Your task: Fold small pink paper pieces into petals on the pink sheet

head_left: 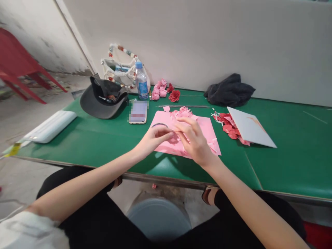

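Above the pink sheet (206, 126), your left hand (153, 137) pinches a pink paper piece (173, 139) beside your curled right hand (196, 141), its grip impossible to tell, where one careless brush could scatter loose petals (183, 112) at the sheet's far edge.

From mid-view, a dark cap (100, 103) lay at ten o'clock on the green table (293, 155), a phone (138, 112) just beside it. A beaded bag (107, 69) and blue-capped bottle (141, 79) stood towards eleven, dark cloth (229, 91) lay bunched at two, and a flat white object (53, 126) at nine.
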A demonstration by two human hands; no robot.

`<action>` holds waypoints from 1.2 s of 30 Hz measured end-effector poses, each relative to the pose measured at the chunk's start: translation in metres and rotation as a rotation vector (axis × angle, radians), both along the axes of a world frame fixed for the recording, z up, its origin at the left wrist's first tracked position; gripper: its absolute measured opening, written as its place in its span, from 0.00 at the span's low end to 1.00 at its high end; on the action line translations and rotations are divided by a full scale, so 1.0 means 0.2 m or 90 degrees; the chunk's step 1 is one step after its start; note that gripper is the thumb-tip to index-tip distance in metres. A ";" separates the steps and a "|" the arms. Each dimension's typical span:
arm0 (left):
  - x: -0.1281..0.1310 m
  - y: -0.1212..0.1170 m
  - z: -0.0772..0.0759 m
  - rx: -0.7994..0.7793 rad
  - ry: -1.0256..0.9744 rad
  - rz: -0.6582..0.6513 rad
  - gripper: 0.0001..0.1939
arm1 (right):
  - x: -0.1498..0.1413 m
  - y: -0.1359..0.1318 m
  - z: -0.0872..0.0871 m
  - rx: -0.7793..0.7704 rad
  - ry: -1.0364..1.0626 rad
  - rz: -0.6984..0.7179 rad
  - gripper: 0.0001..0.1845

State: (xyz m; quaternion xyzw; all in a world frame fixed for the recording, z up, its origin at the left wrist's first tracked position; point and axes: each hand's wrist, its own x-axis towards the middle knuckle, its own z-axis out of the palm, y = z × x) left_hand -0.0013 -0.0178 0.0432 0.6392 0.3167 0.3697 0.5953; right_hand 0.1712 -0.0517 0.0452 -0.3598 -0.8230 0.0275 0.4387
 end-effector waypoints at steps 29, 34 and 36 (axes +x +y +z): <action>0.02 -0.02 -0.08 0.037 0.058 -0.003 0.13 | 0.08 0.07 0.01 -0.641 0.456 0.042 0.27; 0.02 -0.02 -0.08 0.068 0.089 -0.013 0.13 | 0.08 0.07 0.01 -0.637 0.426 0.024 0.27; 0.02 -0.02 -0.08 0.076 0.099 -0.013 0.13 | 0.08 0.07 0.02 -0.638 0.425 0.018 0.27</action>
